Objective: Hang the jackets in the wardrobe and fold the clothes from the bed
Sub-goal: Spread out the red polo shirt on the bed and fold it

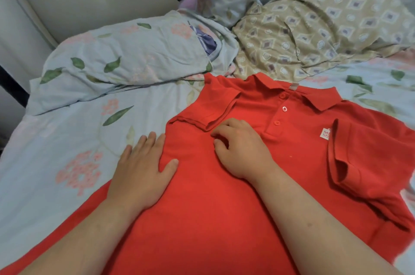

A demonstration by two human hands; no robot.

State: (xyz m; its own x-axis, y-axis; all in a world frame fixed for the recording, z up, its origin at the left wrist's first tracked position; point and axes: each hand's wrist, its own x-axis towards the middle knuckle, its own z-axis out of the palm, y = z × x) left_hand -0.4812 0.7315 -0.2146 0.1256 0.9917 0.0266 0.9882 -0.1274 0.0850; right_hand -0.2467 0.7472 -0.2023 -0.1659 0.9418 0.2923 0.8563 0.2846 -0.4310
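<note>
Left hand (141, 169) lies flat on the red polo shirt (202, 218); curled right hand (242, 151) seemingly pinches it.

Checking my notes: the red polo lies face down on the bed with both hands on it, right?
No: the head view shows the red polo face up, buttons visible. It lies on the bed with the left hand and right hand on it.

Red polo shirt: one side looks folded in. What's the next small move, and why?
Probably fold the opposite side in next. The folded sleeve by the right hand already lies across the red polo shirt, and the left hand presses that folded edge flat, but the other sleeve lies out at its side.
</note>
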